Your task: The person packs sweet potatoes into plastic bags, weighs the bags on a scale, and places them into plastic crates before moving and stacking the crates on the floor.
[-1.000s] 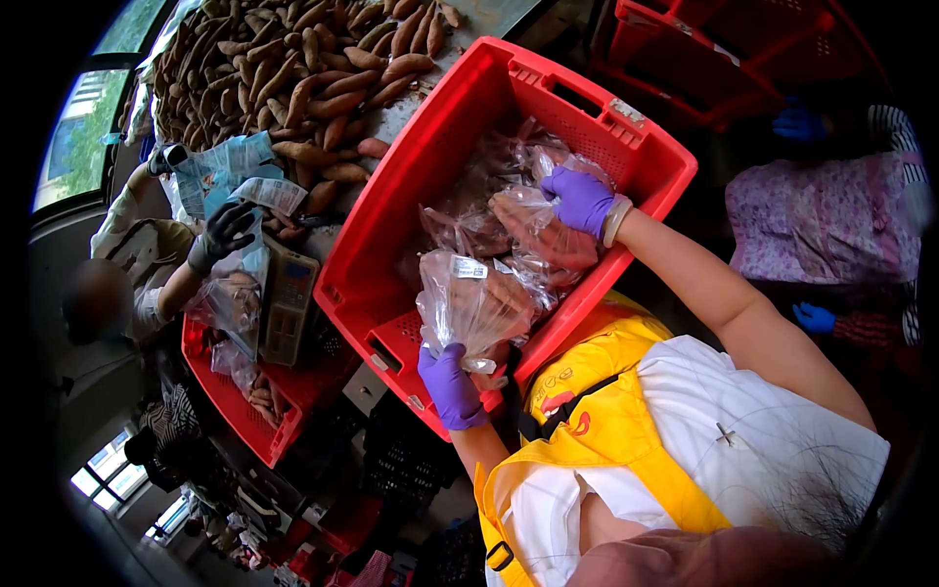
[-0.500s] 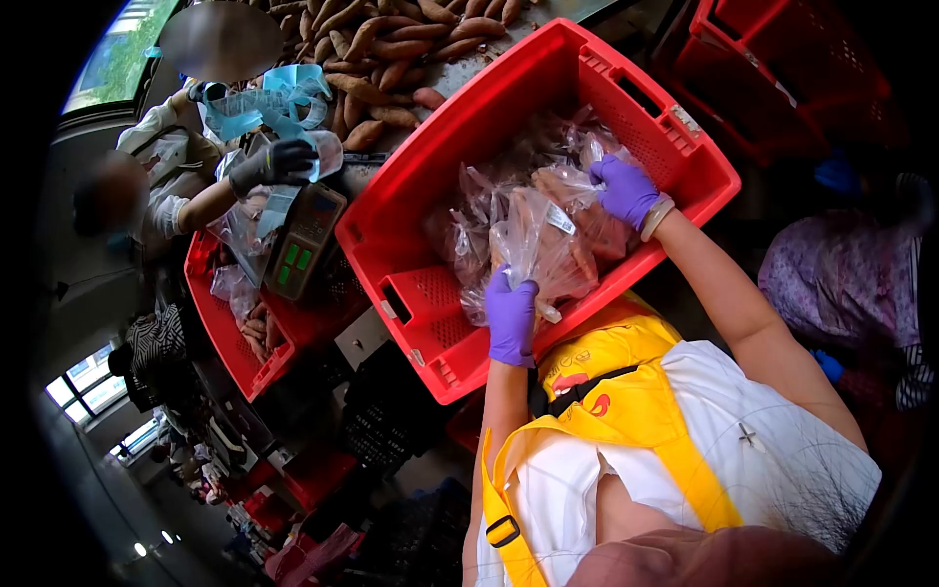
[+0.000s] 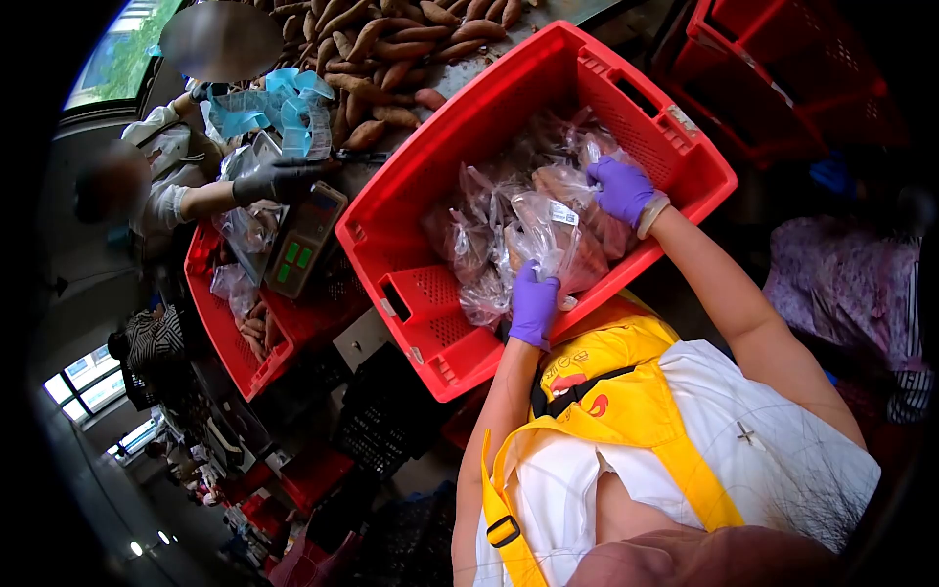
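A large red crate in front of me holds several clear bags of sweet potatoes. My left hand, in a purple glove, is closed on the gathered end of a labelled bag near the crate's close side. My right hand, also gloved in purple, grips another clear bag by the crate's right side. Both bags rest among the others inside the crate. Plastic and fingers partly hide each other at both grips.
Loose sweet potatoes are heaped beyond the crate. At left, a co-worker's dark-gloved hand is over a scale, beside a smaller red crate. Stacked red crates stand upper right; another person in a patterned apron is at right.
The labelled bag and my left hand have moved right and inward, over the other bags. The view has shifted. The co-worker's dark-gloved hand has moved over the scale.
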### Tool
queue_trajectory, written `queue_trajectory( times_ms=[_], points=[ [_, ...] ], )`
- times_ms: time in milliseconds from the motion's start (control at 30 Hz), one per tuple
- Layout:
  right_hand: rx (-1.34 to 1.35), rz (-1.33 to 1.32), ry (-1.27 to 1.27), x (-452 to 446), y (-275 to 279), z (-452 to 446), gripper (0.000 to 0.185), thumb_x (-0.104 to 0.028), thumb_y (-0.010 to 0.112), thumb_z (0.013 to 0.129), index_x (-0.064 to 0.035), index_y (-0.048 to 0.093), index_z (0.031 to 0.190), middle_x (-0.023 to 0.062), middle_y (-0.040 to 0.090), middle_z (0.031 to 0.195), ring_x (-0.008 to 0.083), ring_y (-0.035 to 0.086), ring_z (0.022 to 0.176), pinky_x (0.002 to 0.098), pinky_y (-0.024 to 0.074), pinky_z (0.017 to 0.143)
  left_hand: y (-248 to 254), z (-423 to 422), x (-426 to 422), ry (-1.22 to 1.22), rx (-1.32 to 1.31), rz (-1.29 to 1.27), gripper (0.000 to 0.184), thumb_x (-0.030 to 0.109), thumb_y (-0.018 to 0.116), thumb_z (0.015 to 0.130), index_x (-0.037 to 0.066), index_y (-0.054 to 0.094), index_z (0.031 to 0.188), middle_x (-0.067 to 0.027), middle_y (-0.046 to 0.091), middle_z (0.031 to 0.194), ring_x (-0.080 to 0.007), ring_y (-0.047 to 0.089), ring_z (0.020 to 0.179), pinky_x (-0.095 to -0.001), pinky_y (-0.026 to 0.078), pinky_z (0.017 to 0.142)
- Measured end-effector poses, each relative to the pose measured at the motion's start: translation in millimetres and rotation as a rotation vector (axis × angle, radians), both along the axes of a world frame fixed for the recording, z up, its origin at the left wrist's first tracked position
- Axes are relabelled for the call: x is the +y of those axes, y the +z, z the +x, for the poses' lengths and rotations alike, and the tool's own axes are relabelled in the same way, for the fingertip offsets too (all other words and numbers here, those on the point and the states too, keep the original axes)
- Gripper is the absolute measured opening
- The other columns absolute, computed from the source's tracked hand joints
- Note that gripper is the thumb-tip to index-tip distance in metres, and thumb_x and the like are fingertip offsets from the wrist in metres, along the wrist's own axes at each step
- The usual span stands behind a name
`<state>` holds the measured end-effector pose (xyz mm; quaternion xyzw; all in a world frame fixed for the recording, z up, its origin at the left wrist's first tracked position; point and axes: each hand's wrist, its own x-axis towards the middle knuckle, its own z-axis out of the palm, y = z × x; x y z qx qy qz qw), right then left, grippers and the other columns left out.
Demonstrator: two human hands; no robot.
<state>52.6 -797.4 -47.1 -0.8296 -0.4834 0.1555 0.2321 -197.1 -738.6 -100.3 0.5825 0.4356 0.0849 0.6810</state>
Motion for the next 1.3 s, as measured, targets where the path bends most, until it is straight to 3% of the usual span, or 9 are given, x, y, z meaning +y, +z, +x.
queue_trajectory(
  times_ms=[100, 167, 300, 367, 467, 667, 833, 1000, 1300],
  points=[
    [0.012, -0.079, 0.034, 1.7, 1.1, 3.4, 0.018, -0.009, 0.06, 0.075, -0.0064, 0.062, 0.092, 0.0201, 0.061, 0.094, 0.0389, 0.059, 0.09, 0.0423, 0.0481, 0.078, 3.8, -1.9, 4.7, 0.054, -0.067, -0.268, 0.047, 0.007, 0.062, 0.076, -0.009, 0.049, 0.119, -0.0206, 0.06, 0.113, -0.0249, 0.059, 0.1, -0.0326, 0.047, 0.086],
    [0.027, -0.081, 0.022, 2.7, -8.0, 4.9, 0.018, -0.009, 0.06, 0.075, -0.0064, 0.062, 0.093, 0.0204, 0.061, 0.094, 0.0389, 0.059, 0.09, 0.0423, 0.0481, 0.078, -36.2, -3.3, -0.4, -0.041, 0.014, 0.161, 0.032, 0.002, 0.056, 0.078, -0.002, 0.055, 0.11, -0.0063, 0.06, 0.084, -0.0132, 0.056, 0.069, -0.0269, 0.045, 0.057],
    [0.017, -0.103, 0.036, 1.6, -11.9, 7.7, 0.02, -0.01, 0.06, 0.074, -0.0069, 0.062, 0.094, 0.0206, 0.062, 0.096, 0.039, 0.059, 0.09, 0.0427, 0.0482, 0.078, -36.6, 2.7, 4.4, -0.16, -0.04, -0.054, 0.028, 0.006, 0.06, 0.079, -0.001, 0.057, 0.106, -0.0039, 0.059, 0.083, -0.0131, 0.055, 0.07, -0.0276, 0.046, 0.061],
    [-0.014, -0.099, 0.038, 2.0, -15.8, 10.5, 0.021, -0.012, 0.061, 0.073, -0.0074, 0.062, 0.094, 0.0197, 0.061, 0.094, 0.0387, 0.059, 0.09, 0.0426, 0.0479, 0.079, -9.8, 2.9, 10.3, -0.212, 0.124, 0.007, 0.038, 0.019, 0.065, 0.077, -0.002, 0.055, 0.107, -0.0216, 0.058, 0.103, -0.0316, 0.059, 0.096, -0.0401, 0.048, 0.08],
    [-0.026, -0.049, 0.088, -0.6, -24.7, 18.9, 0.02, -0.012, 0.064, 0.072, -0.0061, 0.062, 0.091, 0.018, 0.06, 0.088, 0.037, 0.058, 0.087, 0.0409, 0.0471, 0.078, 7.2, -17.3, 20.7, -0.326, 0.259, 0.657, 0.05, 0.022, 0.07, 0.076, 0.0, 0.052, 0.118, -0.0193, 0.053, 0.113, -0.0291, 0.059, 0.092, -0.0368, 0.049, 0.08],
    [-0.005, -0.086, 0.227, 3.0, -58.0, 47.7, 0.02, -0.005, 0.063, 0.072, -0.0014, 0.062, 0.092, 0.0142, 0.061, 0.085, 0.0267, 0.06, 0.079, 0.0349, 0.0474, 0.074, 65.4, -215.9, 53.6, 1.012, -0.208, 0.152, 0.033, 0.013, 0.059, 0.092, 0.002, 0.053, 0.122, -0.0042, 0.058, 0.1, -0.0118, 0.059, 0.078, -0.0228, 0.05, 0.067],
    [-0.023, -0.192, 0.327, 10.9, -66.3, 57.2, 0.022, -0.004, 0.061, 0.075, -0.0014, 0.062, 0.096, 0.011, 0.063, 0.083, 0.0214, 0.061, 0.077, 0.031, 0.0482, 0.071, -74.1, -457.7, -95.1, 1.787, 0.034, -0.186, 0.035, 0.019, 0.057, 0.088, 0.008, 0.049, 0.121, -0.0121, 0.058, 0.1, -0.0253, 0.062, 0.075, -0.0352, 0.05, 0.057],
    [-0.059, -0.268, 0.413, 19.8, -63.9, 49.5, 0.019, -0.005, 0.061, 0.076, -0.0003, 0.063, 0.094, 0.0125, 0.064, 0.079, 0.019, 0.06, 0.073, 0.0314, 0.0479, 0.069, -192.2, -495.1, -327.5, 1.676, -0.07, -0.803, 0.008, 0.011, 0.053, 0.082, 0.004, 0.055, 0.085, -0.0065, 0.05, 0.059, -0.018, 0.047, 0.046, -0.0316, 0.04, 0.042],
    [-0.151, -0.189, 0.446, 18.2, -63.5, 47.8, 0.016, -0.007, 0.063, 0.076, -0.0006, 0.064, 0.091, 0.0157, 0.064, 0.082, 0.0249, 0.063, 0.076, 0.0337, 0.0488, 0.071, -250.1, -464.3, -328.3, 1.683, 0.203, -0.844, 0.02, 0.011, 0.049, 0.079, 0.01, 0.047, 0.06, -0.0033, 0.044, 0.05, -0.018, 0.038, 0.039, -0.0313, 0.036, 0.038]
  ],
)
